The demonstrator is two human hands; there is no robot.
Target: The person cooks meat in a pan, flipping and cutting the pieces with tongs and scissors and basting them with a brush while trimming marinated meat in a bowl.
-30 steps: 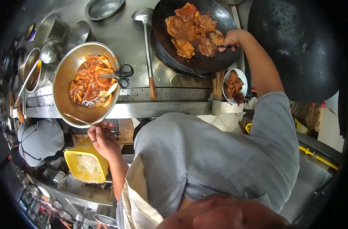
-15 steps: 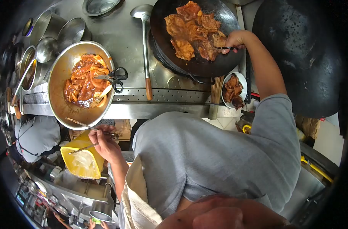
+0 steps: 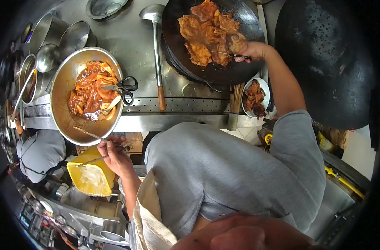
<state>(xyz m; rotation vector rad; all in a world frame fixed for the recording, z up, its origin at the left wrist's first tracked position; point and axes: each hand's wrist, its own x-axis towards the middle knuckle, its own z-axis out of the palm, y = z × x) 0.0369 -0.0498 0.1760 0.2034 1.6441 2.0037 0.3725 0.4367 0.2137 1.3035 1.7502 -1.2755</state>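
My right hand (image 3: 253, 51) is closed around the black handle of a thin metal tool (image 3: 229, 53); whether it is a fork or a knife I cannot tell. Its tip touches a browned piece of meat (image 3: 220, 55) in the black wok (image 3: 250, 23), where several cooked pieces lie. My left hand (image 3: 117, 158) grips metal tongs (image 3: 94, 134), their arms spread and the tips apart, beside the steel bowl (image 3: 61, 121). Sauced raw meat (image 3: 90, 89) fills part of that bowl, with black-handled scissors (image 3: 125, 88) and a brush (image 3: 111, 105) resting in it.
A long-handled ladle (image 3: 158, 54) lies on the steel counter between bowl and wok. A white dish (image 3: 265, 89) of dark cooked meat sits by the wok's near edge. Several pots (image 3: 77, 35) stand at left. A yellow container (image 3: 90, 175) is below my left hand. Another black wok (image 3: 323, 62) is at right.
My right hand has moved left and slightly nearer my body, carrying the tool's tip across the meat. My left hand still holds the tongs in nearly the same place.
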